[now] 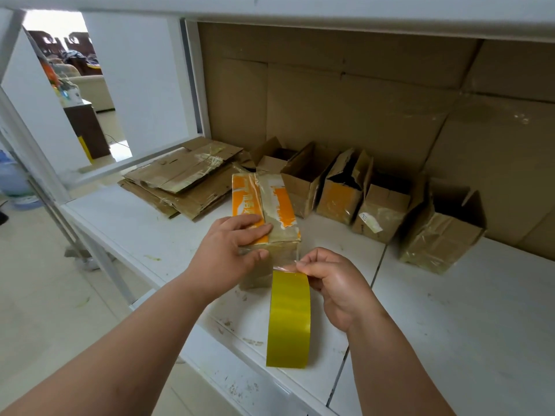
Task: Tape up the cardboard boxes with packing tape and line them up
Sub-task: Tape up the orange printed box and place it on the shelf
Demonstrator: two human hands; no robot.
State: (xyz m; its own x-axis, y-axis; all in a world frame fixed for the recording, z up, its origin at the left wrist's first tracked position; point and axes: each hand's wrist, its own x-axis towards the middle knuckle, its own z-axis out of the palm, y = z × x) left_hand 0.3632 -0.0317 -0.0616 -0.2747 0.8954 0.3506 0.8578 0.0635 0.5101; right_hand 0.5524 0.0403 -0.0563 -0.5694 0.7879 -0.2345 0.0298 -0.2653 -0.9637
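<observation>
Hands are seen from above, both forearms reaching fwd over a white shelf (450, 310). Left hand (228, 250) is laid palm-down on the near end of the orange-printed box (265, 205), fingers straight and flat on its top, thumb pressed vs. the box's near face; nothing is gripped by it. Right hand (333, 283) is held just beside the box's near right corner, wrist bent, fingertips curled, w/ the clear free end of the tape pinched between thumb & fingers. Yellow tape roll (289, 318) is seen edge-on, upright, below and left of the right hand; whether it hangs or rests on the shelf can't be told. Box lies closed on the shelf, glossy tape already seen along its top seam.

Behind it, a row of open boxes (381, 208) is stood vs. a cardboard backing (360, 100), flaps up. Flattened cardboard (183, 178) is stacked at rear left, touching the row's left end.

Box's lower near face is partly hidden by the left hand and the roll. Where the pulled tape strip meets the box is hard to make out, the film being transparent. Box print is partly torn and can't be read. Elbows are cut off by the frame's lower edge. Room seen through the opening at upper left is blurred.
</observation>
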